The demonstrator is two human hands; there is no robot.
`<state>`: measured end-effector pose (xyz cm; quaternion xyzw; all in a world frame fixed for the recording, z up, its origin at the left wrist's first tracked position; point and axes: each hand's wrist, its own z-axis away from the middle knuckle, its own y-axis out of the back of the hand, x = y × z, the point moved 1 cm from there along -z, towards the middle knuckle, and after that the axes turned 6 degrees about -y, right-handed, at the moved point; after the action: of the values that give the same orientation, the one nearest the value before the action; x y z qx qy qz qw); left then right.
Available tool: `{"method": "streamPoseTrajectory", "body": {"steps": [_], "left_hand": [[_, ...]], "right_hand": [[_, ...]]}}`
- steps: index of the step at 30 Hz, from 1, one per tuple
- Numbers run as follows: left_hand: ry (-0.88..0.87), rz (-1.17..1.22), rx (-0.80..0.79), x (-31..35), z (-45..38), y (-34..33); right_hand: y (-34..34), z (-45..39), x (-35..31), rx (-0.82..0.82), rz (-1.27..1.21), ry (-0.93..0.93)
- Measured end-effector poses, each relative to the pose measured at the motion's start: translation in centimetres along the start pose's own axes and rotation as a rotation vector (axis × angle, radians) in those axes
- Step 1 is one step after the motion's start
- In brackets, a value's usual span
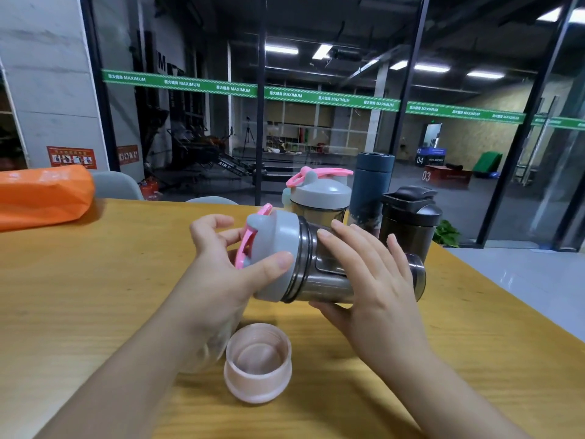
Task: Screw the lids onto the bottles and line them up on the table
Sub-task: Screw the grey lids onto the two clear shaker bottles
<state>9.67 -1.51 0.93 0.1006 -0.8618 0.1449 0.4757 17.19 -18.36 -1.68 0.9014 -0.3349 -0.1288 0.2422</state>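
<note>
A smoky grey shaker bottle (329, 282) is held on its side above the wooden table (95, 280). Its grey lid (278, 232) with a pink handle (245, 248) sits on the left end. My left hand (218, 280) grips the lid, thumb on its rim. My right hand (373, 280) holds the bottle's body, fingers over the top and thumb underneath. A pink lid (258, 362) lies open side up near the front. A clear bottle (205, 353) is mostly hidden under my left forearm.
Three capped bottles stand behind the hands: a grey-lidded shaker (319, 194), a dark blue flask (373, 185) and a black shaker (408, 217). An orange bag (44, 194) lies at the far left. The table's edge runs down the right side.
</note>
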Motion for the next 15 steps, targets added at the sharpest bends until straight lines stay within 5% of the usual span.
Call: {"method": "streamPoseTrajectory", "body": {"steps": [6,15], "left_hand": [[-0.040,-0.135,-0.203,-0.17,0.34,0.06],[-0.093,-0.246,-0.103,0.20,0.62,-0.05]], "right_hand": [[-0.07,0.00,-0.09,-0.002,-0.005,0.016],[0.41,-0.17,-0.37,0.011,0.043,0.029]]}}
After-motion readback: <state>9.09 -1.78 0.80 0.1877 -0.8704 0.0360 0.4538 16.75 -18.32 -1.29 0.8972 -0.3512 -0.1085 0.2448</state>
